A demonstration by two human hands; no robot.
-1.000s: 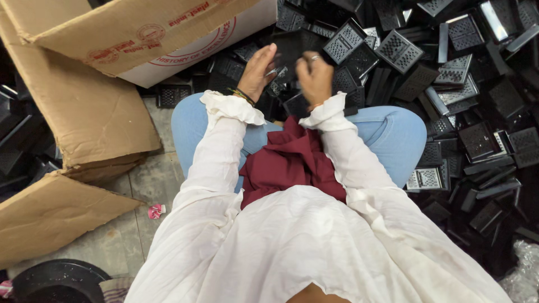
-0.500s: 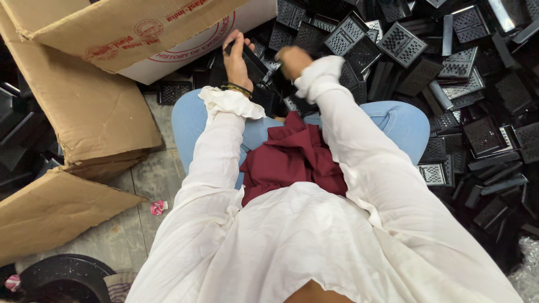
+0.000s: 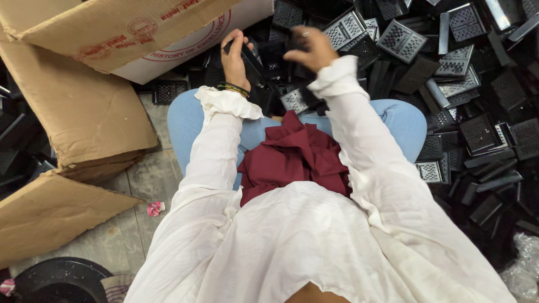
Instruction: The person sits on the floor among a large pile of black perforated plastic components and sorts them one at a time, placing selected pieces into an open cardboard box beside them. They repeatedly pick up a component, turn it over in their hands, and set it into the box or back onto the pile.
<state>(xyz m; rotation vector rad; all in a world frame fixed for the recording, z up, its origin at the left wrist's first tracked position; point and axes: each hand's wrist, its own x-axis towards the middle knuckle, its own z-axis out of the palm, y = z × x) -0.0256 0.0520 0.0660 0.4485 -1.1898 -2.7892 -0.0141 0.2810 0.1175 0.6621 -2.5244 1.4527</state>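
Head view: left hand [image 3: 234,60] clamped on black part [image 3: 251,63] beside box [image 3: 140,33]; right hand [image 3: 307,49] blurred above pile [image 3: 449,84], grip unclear. Part likely light, stiff; hold edges.

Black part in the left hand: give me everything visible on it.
The black part is a flat, elongated piece, apparently moulded plastic, dark and slightly glossy. The left hand grips it, with fingers curled over its upper end and the thumb along the side, so much of it is hidden. It is tilted, running down to the right, above the pile of black grille parts and just beyond the knees. Any perforated face cannot be made out. The right hand is apart from it, blurred.
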